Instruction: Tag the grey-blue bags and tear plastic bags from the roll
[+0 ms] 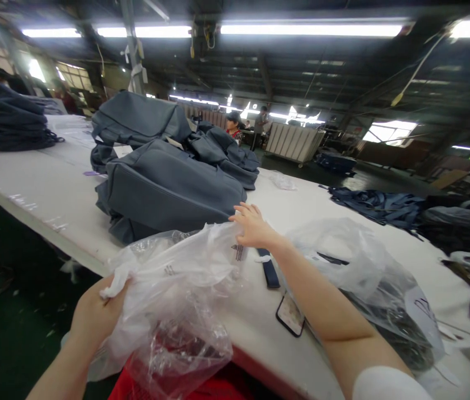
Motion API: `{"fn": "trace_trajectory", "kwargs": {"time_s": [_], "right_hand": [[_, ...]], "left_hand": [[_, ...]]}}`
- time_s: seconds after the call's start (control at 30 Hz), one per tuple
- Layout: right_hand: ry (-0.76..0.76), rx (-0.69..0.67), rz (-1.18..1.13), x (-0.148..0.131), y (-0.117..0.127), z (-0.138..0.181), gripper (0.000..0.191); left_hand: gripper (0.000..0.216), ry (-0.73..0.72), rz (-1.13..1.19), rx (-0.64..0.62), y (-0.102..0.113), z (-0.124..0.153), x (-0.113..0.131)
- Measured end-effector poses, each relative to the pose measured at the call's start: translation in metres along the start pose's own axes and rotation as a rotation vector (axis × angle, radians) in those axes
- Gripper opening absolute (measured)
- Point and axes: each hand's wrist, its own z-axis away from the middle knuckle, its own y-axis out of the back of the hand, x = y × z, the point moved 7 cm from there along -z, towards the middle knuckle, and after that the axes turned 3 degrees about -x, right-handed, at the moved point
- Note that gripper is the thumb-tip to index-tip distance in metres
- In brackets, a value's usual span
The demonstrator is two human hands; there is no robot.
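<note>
My left hand [95, 314] is closed on the near edge of a clear plastic bag [176, 289] that hangs over the table's front edge. My right hand [251, 225] reaches forward with its fingers stretched and a little spread. It rests on the bag's far edge, right next to a grey-blue fabric bag [168, 189] lying on the white table [30, 189]. More grey-blue bags [139, 119] lie piled behind it.
A phone [290, 314] and a dark strap [269, 269] lie by my right forearm. Another clear plastic bag [355, 261] lies to the right, a stack of folded dark fabric [5, 119] far left, dark straps [380, 205] far right. People stand in the background [235, 126]. Something red [201, 389] sits below the table edge.
</note>
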Motion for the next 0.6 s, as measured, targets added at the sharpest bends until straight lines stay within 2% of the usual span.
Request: {"fn": "trace_trajectory", "kwargs": {"time_s": [0.13,0.2,0.3,0.4,0.47,0.6], "right_hand": [[0.272,0.059,-0.2,-0.079,0.02,-0.01,0.038],[0.296,0.02,-0.269,-0.1,0.015,-0.025,0.035],[0.263,-0.114,-0.27,-0.104,-0.008,-0.05,0.03],[0.302,-0.226,-0.266,-0.096,-0.025,-0.061,0.018],[0.317,-0.232,-0.321,-0.088,-0.025,-0.06,0.021],[0.23,-0.17,-0.443,-0.075,-0.019,-0.052,0.026]], "left_hand": [[0.039,-0.123,-0.001,0.119,0.021,0.0,0.028],[0.035,-0.208,-0.001,0.148,0.028,0.002,0.043],[0.032,-0.271,0.0,0.15,0.033,0.002,0.057],[0.032,-0.25,0.009,0.139,0.037,-0.003,0.059],[0.032,-0.222,0.011,0.141,0.038,-0.006,0.055],[0.034,-0.186,-0.011,0.126,0.029,-0.011,0.045]]}}
